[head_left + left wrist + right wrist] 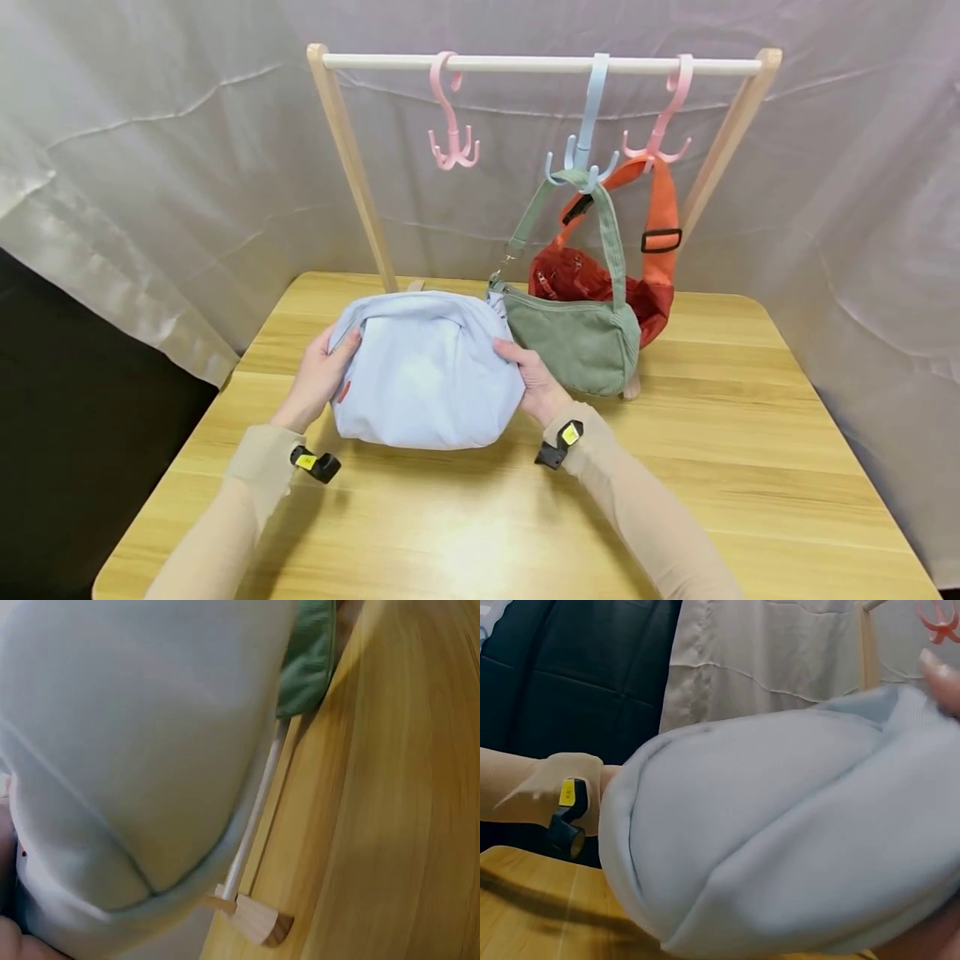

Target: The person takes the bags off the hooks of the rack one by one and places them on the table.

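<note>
A light blue fabric bag with a small red tag at its left side is held up over the table between both hands. My left hand grips its left side, thumb on the front. At the right side my right hand grips it, thumb likewise on the front and the other fingers mostly hidden behind. In the left wrist view the bag's underside with its seams fills much of the picture. The right wrist view shows the rounded bag too, with my right thumb at its upper edge.
A wooden rack with a white bar stands at the table's back. From it hang a bare pink hook, a blue hook with a green corduroy bag, and another pink hook with a red-orange bag.
</note>
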`<state>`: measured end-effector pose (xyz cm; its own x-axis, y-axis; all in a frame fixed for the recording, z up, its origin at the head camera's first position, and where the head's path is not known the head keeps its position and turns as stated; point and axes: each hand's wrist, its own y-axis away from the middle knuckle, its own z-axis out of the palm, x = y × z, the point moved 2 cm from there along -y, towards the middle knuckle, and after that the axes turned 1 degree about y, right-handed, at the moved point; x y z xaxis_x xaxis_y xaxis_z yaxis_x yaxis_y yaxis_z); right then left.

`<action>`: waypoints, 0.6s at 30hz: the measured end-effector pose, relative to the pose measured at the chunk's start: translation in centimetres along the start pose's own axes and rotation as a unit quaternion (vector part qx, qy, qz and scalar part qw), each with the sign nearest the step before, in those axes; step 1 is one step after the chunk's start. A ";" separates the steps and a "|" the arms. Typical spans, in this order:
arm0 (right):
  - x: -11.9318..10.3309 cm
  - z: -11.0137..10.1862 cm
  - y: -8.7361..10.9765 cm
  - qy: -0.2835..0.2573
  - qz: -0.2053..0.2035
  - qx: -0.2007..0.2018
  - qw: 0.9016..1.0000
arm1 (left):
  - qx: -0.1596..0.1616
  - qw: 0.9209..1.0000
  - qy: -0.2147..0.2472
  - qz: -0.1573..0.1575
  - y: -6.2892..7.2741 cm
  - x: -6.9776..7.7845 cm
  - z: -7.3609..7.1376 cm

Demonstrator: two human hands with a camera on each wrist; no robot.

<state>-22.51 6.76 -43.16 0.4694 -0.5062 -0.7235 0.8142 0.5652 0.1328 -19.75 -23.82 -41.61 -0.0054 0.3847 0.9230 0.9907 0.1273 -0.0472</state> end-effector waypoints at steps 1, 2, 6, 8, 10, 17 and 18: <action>0.2 0.1 -0.2 0.008 0.004 0.001 1.000 | -0.009 1.000 -0.006 -0.003 0.0 -0.2 -0.2; 0.4 0.2 -0.4 0.018 0.008 0.004 1.000 | -0.015 1.000 -0.013 -0.008 0.0 -0.4 -0.4; 1.6 0.9 -1.2 0.054 0.036 0.013 0.998 | -0.038 0.998 -0.043 -0.014 0.1 -1.2 -1.5; 2.2 1.2 -1.4 0.067 0.052 0.020 0.996 | -0.045 0.997 -0.056 -0.015 0.2 -1.6 -2.1; 2.8 1.5 -1.6 0.076 0.061 0.032 0.995 | -0.057 0.996 -0.066 -0.016 0.4 -1.9 -2.7; 5.0 2.4 -2.0 0.092 0.055 0.112 0.988 | -0.119 0.988 -0.096 -0.036 0.6 -3.1 -4.3; 5.4 2.5 -2.1 0.093 0.054 0.121 0.987 | -0.128 0.986 -0.103 -0.041 0.8 -3.3 -4.5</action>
<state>-20.82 1.21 -45.63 0.5056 -0.3109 -0.8048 0.8313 0.4251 0.3580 -18.38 -29.08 -42.99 -0.0878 0.5636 0.8214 0.9874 -0.0596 0.1465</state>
